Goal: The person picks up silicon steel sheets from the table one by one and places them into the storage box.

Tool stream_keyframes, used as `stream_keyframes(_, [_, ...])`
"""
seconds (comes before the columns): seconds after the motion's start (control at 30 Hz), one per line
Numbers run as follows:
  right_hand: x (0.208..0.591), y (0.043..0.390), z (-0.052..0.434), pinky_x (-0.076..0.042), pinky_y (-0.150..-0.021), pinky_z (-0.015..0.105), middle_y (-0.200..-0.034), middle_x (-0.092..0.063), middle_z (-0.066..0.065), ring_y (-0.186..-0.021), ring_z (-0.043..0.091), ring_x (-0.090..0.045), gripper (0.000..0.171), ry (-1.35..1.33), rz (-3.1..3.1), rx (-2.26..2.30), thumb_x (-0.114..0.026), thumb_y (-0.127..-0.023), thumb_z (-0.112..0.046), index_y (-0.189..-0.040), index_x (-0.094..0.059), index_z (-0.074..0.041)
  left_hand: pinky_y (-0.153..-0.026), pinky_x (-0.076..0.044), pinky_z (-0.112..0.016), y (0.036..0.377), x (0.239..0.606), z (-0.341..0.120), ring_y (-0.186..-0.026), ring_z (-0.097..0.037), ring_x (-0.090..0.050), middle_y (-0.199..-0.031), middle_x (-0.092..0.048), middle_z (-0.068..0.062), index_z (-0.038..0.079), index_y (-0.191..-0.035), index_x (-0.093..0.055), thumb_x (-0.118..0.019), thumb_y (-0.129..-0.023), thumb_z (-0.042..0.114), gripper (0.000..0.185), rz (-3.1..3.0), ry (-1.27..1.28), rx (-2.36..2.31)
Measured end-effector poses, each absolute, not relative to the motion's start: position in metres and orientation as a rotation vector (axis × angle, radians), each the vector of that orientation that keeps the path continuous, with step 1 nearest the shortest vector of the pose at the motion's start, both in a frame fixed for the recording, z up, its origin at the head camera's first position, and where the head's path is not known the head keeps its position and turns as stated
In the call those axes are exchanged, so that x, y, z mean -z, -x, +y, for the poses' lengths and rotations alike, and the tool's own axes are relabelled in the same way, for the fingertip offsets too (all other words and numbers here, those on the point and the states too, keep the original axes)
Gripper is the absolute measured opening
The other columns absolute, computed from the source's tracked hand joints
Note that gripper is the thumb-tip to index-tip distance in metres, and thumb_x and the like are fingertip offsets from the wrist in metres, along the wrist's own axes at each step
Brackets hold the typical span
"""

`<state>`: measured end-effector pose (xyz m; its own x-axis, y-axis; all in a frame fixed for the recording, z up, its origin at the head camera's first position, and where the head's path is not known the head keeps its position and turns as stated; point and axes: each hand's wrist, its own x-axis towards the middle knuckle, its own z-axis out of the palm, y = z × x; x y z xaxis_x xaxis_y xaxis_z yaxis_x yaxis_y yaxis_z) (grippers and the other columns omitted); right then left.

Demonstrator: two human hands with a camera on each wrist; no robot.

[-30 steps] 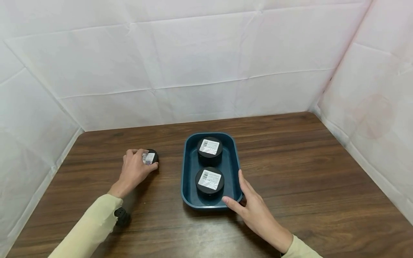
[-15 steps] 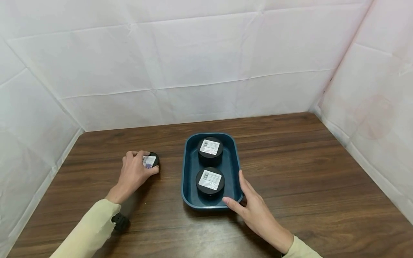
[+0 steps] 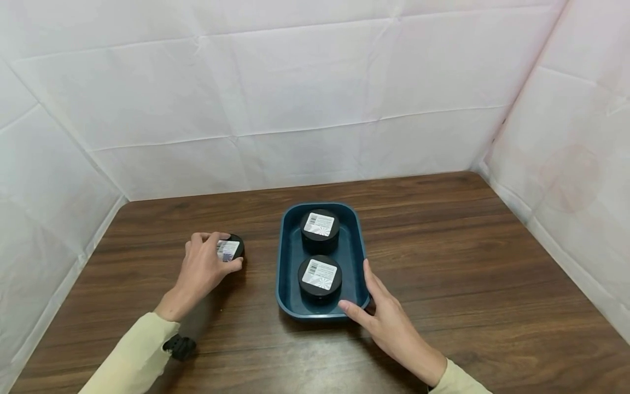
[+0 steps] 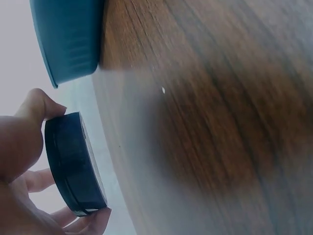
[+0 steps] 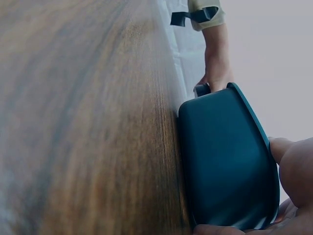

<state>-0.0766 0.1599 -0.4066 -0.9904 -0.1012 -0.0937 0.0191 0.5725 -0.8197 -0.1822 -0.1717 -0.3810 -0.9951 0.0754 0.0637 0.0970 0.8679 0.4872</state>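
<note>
My left hand (image 3: 204,264) pinches a flat, round black tub (image 3: 231,249) by its sides, with the thumb on the near right edge and the fingers on the far side. A white barcode label faces up on it. In the left wrist view the tub (image 4: 76,161) is held a little over the table, tilted. My right hand (image 3: 394,323) grips the near right corner of a dark blue tray (image 3: 279,262), thumb at the rim and fingers along the outer side. Inside the tray stand two similar black tubs, a far one (image 3: 320,243) and a near one (image 3: 320,295), both labelled on top.
The tray stands mid-table on a dark wood-grain table (image 3: 467,246). White sheeting (image 3: 305,98) walls in the back and both sides. A black wrist device (image 3: 179,347) hangs at the left sleeve, low over the table.
My left hand has moved slightly toward me and to the right with the black tub. The right hand and the tray have stayed where they were.
</note>
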Motion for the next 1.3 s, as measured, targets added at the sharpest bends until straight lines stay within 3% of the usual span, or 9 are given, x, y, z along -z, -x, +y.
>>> stream_keyframes(0.43, [0.407, 0.077, 0.16, -0.036, -0.118, 0.05, -0.169, -0.013, 0.014, -0.151, 0.03, -0.028, 0.099, 0.065, 2.654, 1.406, -0.065, -0.093, -0.052, -0.162, -0.005, -0.014, -0.08, -0.05, -0.058, 0.171, 0.376, -0.165, -0.111, -0.05, -0.043, -0.129, -0.043, -0.037, -0.004, -0.129, -0.059, -0.074, -0.084, 0.024, 0.055, -2.949, 0.213, 0.733])
stream_keyframes(1.3, [0.405, 0.077, 0.16, -0.028, -0.123, 0.053, -0.168, -0.013, 0.015, -0.153, 0.031, -0.022, 0.099, 0.047, 2.645, 1.392, -0.065, -0.093, -0.053, -0.162, -0.006, -0.014, -0.079, -0.053, -0.057, 0.152, 0.373, -0.153, -0.111, -0.046, -0.046, -0.126, -0.048, -0.034, -0.002, -0.125, -0.062, -0.078, -0.081, 0.022, 0.052, -2.902, 0.256, 0.754])
